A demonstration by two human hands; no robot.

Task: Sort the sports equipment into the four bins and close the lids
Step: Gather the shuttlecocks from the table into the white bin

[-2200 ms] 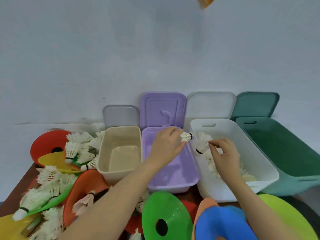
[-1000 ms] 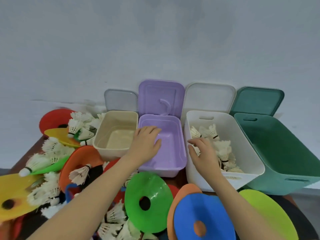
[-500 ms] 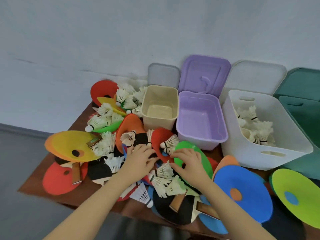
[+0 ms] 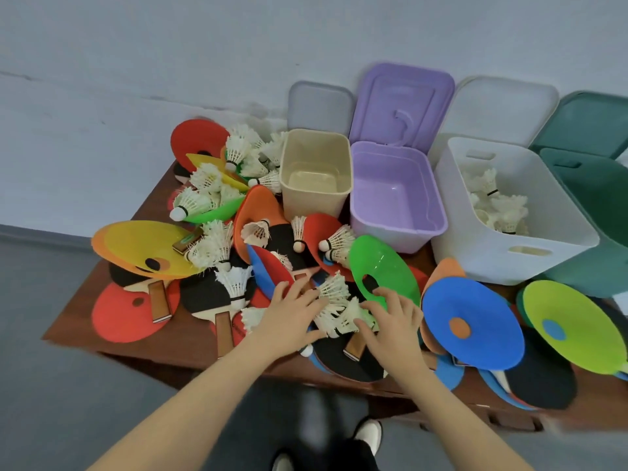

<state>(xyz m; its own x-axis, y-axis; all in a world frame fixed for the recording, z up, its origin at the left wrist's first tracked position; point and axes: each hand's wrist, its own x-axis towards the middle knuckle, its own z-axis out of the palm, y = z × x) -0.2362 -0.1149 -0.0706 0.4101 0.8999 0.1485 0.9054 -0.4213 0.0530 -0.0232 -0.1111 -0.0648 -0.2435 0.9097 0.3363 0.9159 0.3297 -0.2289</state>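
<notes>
A cluster of white shuttlecocks [image 4: 334,302] lies in the pile near the table's front edge. My left hand [image 4: 290,316] rests on its left side with the fingers spread. My right hand [image 4: 390,322] touches its right side, fingertips against a green cone [image 4: 387,266]. Neither hand visibly grips anything. Behind stand four open bins: beige [image 4: 316,198] and purple [image 4: 394,232], both empty, white [image 4: 492,263] holding several shuttlecocks [image 4: 499,212], and dark green [image 4: 594,198].
Each bin's lid leans on the wall behind it, such as the purple lid [image 4: 402,100]. Cones in yellow [image 4: 146,246], blue [image 4: 475,311] and lime [image 4: 574,328], table tennis paddles [image 4: 204,294] and more shuttlecocks [image 4: 204,198] cover the brown table [image 4: 163,351].
Both hands dropped shuttlecocks into the white bin, drew back from the bins and came down onto the pile at the front. The view swung down and left.
</notes>
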